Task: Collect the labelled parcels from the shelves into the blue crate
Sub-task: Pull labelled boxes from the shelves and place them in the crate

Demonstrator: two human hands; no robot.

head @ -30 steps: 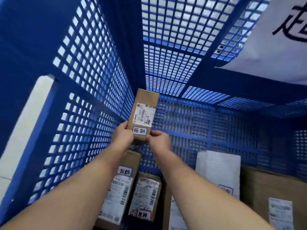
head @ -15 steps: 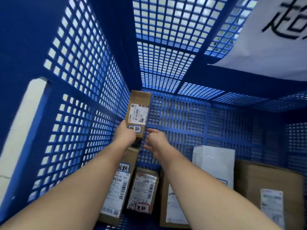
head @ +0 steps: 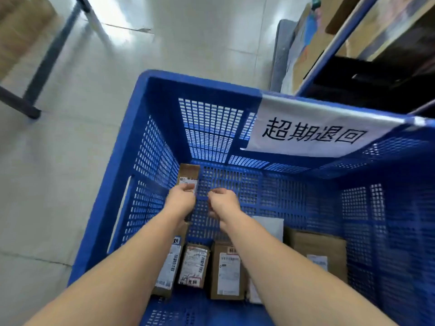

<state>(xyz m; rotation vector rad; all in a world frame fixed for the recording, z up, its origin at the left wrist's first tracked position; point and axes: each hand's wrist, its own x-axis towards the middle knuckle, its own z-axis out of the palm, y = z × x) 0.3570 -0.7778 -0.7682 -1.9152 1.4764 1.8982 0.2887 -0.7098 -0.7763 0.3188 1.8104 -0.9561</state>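
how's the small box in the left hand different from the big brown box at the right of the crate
The small box is narrow, held upright against the crate's left wall by the left hand; the big brown box is far wider and rests on the crate floor, untouched. The small box's label covers much of its face; the big box's label fills only a corner. Both are brown cardboard with white labels.

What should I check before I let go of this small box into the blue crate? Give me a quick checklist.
1. Small brown box is inside the blue crate: ok, it sits by the left wall.
2. Left hand has a grip on the box: ok.
3. Right hand is off the box: ok, it holds nothing.
4. Free floor below the box: cannot tell, the arms hide it.
5. Parcels already on the crate floor lie settled: ok.
6. Box label faces up: ok, partly covered by the left hand.
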